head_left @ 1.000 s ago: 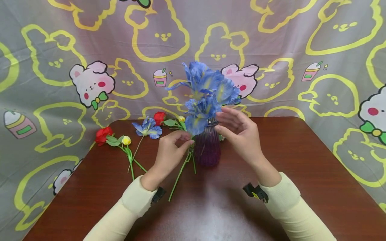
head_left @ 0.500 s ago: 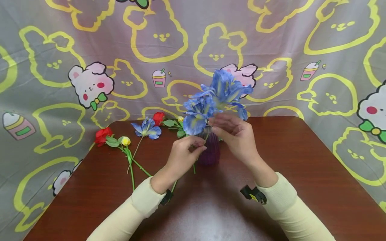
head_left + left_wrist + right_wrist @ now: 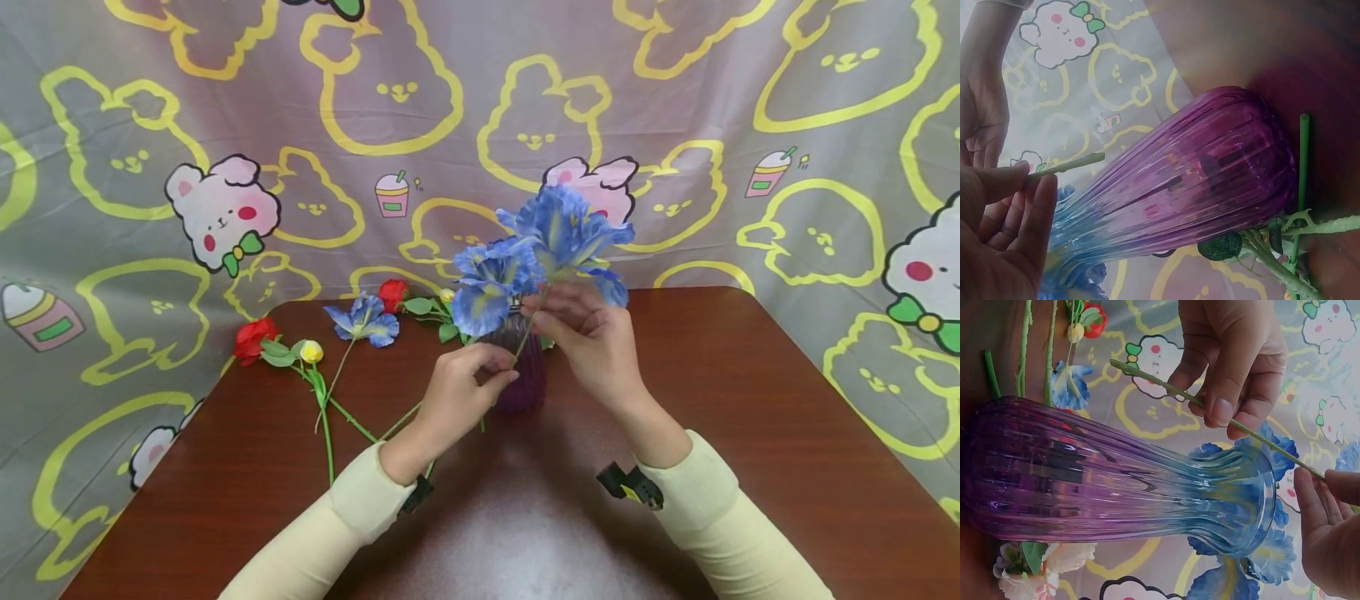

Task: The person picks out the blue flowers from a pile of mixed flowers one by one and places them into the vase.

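In the head view, my left hand (image 3: pixel 467 396) pinches the thin green stem of a blue artificial iris (image 3: pixel 558 229). Higher on that stem, below the bloom, the thumb and fingers of my right hand (image 3: pixel 600 337) pinch it too. The stem slants in front of a ribbed glass vase (image 3: pixel 522 387), purple low down and blue at the neck. Its cut end (image 3: pixel 1124 366) sticks out past my left fingers, outside the vase, in the right wrist view. Another blue iris (image 3: pixel 491 283) shows at the vase's mouth; whether its stem is inside I cannot tell.
Left on the brown table (image 3: pixel 750 467) lie a red flower (image 3: pixel 255 340), a yellow bud (image 3: pixel 311 351) and a loose blue iris (image 3: pixel 363 321). A second red flower (image 3: pixel 392 294) lies farther back. Pale blossoms (image 3: pixel 1054 562) sit beside the vase. A patterned cloth (image 3: pixel 420 108) hangs behind.
The held iris bloom has come down and to the right. My left hand has moved right along with the stem, and my right hand has gone from loosely spread to pinching it.
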`<state>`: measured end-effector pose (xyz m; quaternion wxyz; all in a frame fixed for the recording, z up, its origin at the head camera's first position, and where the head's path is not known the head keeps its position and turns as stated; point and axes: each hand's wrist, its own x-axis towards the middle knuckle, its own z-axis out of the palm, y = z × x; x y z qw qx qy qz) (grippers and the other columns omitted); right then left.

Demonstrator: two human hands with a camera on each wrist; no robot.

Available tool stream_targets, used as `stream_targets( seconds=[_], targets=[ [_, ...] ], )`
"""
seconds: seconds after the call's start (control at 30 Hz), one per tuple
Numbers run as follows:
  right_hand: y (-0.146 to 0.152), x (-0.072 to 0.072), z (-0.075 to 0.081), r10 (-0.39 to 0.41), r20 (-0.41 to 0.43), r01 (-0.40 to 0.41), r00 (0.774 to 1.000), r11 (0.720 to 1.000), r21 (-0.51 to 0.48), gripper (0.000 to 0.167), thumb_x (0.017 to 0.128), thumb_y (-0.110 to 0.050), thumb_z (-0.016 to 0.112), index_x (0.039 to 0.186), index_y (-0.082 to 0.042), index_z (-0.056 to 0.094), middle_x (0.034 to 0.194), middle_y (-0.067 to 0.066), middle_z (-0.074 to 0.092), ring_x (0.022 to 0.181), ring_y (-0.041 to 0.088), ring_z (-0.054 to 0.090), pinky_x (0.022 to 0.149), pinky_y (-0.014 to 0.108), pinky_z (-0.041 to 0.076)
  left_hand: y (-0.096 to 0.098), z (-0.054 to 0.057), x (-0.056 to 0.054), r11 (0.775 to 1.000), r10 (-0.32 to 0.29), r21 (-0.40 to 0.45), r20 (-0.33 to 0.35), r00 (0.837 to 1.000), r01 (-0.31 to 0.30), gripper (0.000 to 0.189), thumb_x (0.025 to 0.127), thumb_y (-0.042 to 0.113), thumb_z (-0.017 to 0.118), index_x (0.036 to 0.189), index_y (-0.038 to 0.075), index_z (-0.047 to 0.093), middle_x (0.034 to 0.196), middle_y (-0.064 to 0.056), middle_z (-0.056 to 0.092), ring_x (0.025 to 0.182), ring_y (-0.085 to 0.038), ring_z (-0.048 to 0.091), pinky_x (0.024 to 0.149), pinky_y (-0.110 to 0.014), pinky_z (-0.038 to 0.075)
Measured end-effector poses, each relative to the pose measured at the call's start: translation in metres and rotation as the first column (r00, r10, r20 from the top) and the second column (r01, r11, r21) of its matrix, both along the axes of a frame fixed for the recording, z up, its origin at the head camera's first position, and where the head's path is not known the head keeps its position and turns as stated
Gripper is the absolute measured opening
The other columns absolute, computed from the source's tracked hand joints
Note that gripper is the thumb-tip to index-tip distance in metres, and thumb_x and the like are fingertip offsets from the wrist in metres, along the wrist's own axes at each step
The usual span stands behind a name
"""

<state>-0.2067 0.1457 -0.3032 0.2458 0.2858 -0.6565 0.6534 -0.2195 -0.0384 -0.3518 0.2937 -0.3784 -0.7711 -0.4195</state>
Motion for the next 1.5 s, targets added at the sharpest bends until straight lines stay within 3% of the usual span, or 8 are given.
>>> stream_targets(
  seconds=[0.17,0.43,0.6,0.83,1.07,1.2,1.33,1.5],
  targets=[
    [0.0,0.001,0.0,0.016,0.024,-0.015,1.0,0.999,-0.042,0.027,0.086,0.015,0.064,0.113,0.015,0.059,0.098,0.023,0.07,0.087,0.022,0.071,0.072,0.033,0.057,0.002,-0.002,0.001,1.0,-0.008,-0.009,0.023,1.0,0.009,0.015,0.076,-0.002,0.081,0.086,0.003,0.07,0.08,-0.003,0.068,0.073,-0.012,0.064,0.065,-0.024,0.054],
    [0.003,0.0,-0.001,0.023,0.046,-0.021,0.999,0.998,-0.058,0.029,0.086,0.016,0.062,0.114,0.015,0.058,0.097,0.018,0.071,0.086,0.031,0.07,0.071,0.036,0.057,0.003,-0.002,0.002,0.999,-0.035,-0.017,0.053,0.998,0.036,0.015,0.077,-0.001,0.081,0.088,0.002,0.071,0.082,-0.003,0.07,0.075,-0.012,0.066,0.067,-0.024,0.054],
    [0.004,0.0,-0.002,0.034,0.045,-0.031,0.998,0.998,-0.062,0.029,0.086,0.017,0.062,0.115,0.017,0.057,0.095,0.012,0.073,0.085,0.03,0.07,0.07,0.036,0.057,0.003,-0.003,0.002,0.999,-0.049,-0.013,0.056,0.997,0.05,0.017,0.076,-0.002,0.081,0.089,0.001,0.071,0.083,-0.004,0.07,0.075,-0.013,0.066,0.067,-0.022,0.054],
    [0.006,-0.002,-0.002,0.019,0.016,-0.019,1.0,0.998,-0.057,0.029,0.085,0.018,0.062,0.113,0.017,0.057,0.094,0.014,0.072,0.084,0.025,0.071,0.07,0.035,0.057,0.002,-0.003,0.0,0.998,-0.05,-0.032,0.065,0.997,0.052,0.017,0.076,-0.001,0.081,0.09,0.002,0.072,0.083,-0.003,0.07,0.075,-0.012,0.066,0.068,-0.021,0.054],
    [0.013,-0.004,0.0,-0.01,0.025,0.011,1.0,0.998,-0.064,0.027,0.086,0.017,0.062,0.113,0.017,0.057,0.094,0.012,0.073,0.086,0.019,0.071,0.073,0.034,0.057,-0.006,-0.007,-0.001,0.996,-0.018,-0.079,0.102,0.995,0.027,0.015,0.078,0.002,0.08,0.091,0.002,0.072,0.083,-0.002,0.07,0.075,-0.01,0.065,0.065,-0.024,0.054],
    [0.016,-0.005,0.002,-0.022,0.051,0.027,0.998,0.994,-0.105,0.024,0.086,0.017,0.062,0.108,0.01,0.062,0.092,0.006,0.073,0.087,0.016,0.071,0.075,0.031,0.056,-0.013,-0.01,-0.004,0.996,0.008,-0.094,0.129,0.992,0.005,0.016,0.079,0.005,0.08,0.093,0.002,0.072,0.084,-0.004,0.07,0.076,-0.013,0.066,0.065,-0.031,0.056],
    [0.02,-0.006,0.004,-0.013,0.064,0.023,0.998,0.986,-0.164,0.029,0.084,0.019,0.062,0.105,0.0,0.065,0.09,0.004,0.074,0.087,0.019,0.071,0.076,0.03,0.056,-0.02,-0.012,-0.009,0.995,0.048,-0.094,0.154,0.987,-0.034,0.02,0.079,0.007,0.081,0.095,-0.001,0.072,0.085,-0.009,0.07,0.076,-0.019,0.067,0.065,-0.034,0.056],
    [0.025,-0.008,0.006,-0.004,0.034,0.01,0.999,0.982,-0.191,0.031,0.084,0.021,0.06,0.107,0.001,0.065,0.092,0.007,0.074,0.086,0.022,0.071,0.075,0.032,0.057,-0.025,-0.016,-0.016,0.993,0.092,-0.085,0.166,0.982,-0.078,0.025,0.078,0.008,0.082,0.098,-0.002,0.071,0.087,-0.011,0.068,0.079,-0.024,0.066,0.067,-0.035,0.056]
  ],
)
